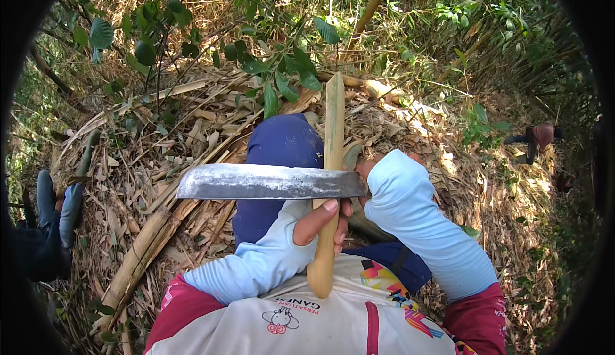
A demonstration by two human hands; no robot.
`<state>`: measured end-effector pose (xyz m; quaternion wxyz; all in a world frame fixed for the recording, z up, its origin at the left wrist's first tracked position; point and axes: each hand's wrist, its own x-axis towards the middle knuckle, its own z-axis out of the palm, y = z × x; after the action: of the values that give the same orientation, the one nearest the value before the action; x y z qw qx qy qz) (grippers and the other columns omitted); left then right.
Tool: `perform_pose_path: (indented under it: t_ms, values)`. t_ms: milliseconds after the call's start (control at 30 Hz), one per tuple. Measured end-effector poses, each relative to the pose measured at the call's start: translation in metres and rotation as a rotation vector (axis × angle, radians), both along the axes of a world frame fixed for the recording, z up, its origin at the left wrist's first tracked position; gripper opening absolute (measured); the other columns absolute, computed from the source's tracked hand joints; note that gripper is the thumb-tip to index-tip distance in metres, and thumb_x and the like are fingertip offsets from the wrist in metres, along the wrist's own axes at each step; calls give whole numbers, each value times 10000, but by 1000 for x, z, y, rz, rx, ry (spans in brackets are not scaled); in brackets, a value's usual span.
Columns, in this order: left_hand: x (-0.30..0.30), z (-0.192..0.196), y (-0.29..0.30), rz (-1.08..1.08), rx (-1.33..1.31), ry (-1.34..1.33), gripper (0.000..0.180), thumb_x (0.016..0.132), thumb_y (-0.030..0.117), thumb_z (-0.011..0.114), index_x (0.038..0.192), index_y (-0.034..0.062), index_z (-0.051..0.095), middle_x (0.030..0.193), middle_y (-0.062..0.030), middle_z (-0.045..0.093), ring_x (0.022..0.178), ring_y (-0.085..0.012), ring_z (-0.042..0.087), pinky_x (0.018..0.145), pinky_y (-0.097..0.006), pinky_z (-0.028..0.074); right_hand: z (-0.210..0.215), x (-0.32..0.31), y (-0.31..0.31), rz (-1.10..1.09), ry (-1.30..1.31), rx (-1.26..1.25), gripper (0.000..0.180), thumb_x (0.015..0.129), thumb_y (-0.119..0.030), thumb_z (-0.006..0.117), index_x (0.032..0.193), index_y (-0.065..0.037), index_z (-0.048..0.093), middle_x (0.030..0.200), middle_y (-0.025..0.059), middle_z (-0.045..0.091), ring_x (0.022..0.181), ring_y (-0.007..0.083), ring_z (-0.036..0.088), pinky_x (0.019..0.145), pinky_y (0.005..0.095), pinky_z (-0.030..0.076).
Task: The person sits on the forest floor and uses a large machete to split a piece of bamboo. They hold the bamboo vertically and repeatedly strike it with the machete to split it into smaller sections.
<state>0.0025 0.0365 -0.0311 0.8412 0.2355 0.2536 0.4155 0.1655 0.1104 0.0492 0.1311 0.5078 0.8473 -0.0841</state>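
Left hand [320, 217] grips bamboo stick [333, 143] — right hand [366, 174] lays blade [269, 182] across it.

Just the one head cam, worn high, looked steeply down, close over hands and chest at 6 o'clock; fisheye rim bent ground litter toward 12.

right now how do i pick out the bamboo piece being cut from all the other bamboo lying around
Start at the person's blue-trousered knee in mid-picture. The bamboo strip stands upright just right of it, gripped low by the left hand. Unlike the stalks lying on the ground, it is crossed by a broad grey blade.
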Motion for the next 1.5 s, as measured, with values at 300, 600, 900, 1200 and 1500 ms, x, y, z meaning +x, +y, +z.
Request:
perform_pose_path:
  t_ms: [300, 600, 900, 1200, 1500]
  values:
    - [9, 9, 4, 192, 104, 166, 280, 895, 187, 582, 1124, 27, 568, 824, -85, 590, 641, -185, 589, 575, -308, 527, 10, -6, 1, -122, -5, -127, 273, 765, -277, 678, 1012, -165, 651, 918, 77, 689, 892, 277, 668, 726, 467, 499]
    - [19, 16, -5, 234, 66, 278, 496, 886, 2, 505, 1348, 77, 343, 803, -65, 523, 560, -128, 511, 508, -274, 477, 0, 9, -22, 23, 62, 10, 385, 653, -253, 751, 1016, -150, 672, 736, 52, 651, 769, 292, 654, 760, 440, 446]
    - [17, -6, -9, 173, -20, 288, 423, 912, 61, 570, 1304, 65, 410, 810, -33, 541, 600, -90, 521, 515, -251, 465, 6, 12, 0, 201, 95, 117, 287, 677, -291, 706, 932, -163, 673, 659, 26, 622, 662, 256, 633, 662, 497, 391]
    - [12, -8, -4, 160, 79, 338, 341, 858, 193, 722, 1079, 38, 513, 718, -51, 534, 520, -130, 522, 448, -264, 446, 8, 11, 6, 252, 106, 223, 136, 774, -295, 595, 825, -181, 645, 629, -10, 541, 613, 218, 592, 633, 493, 360]
    - [7, -12, -8, 166, 152, 327, 354, 905, 239, 664, 1118, 10, 498, 776, -53, 555, 545, -111, 531, 487, -242, 454, 5, 10, 8, 248, 151, 216, 153, 709, -292, 618, 803, -171, 621, 631, 14, 556, 609, 240, 599, 602, 497, 352]
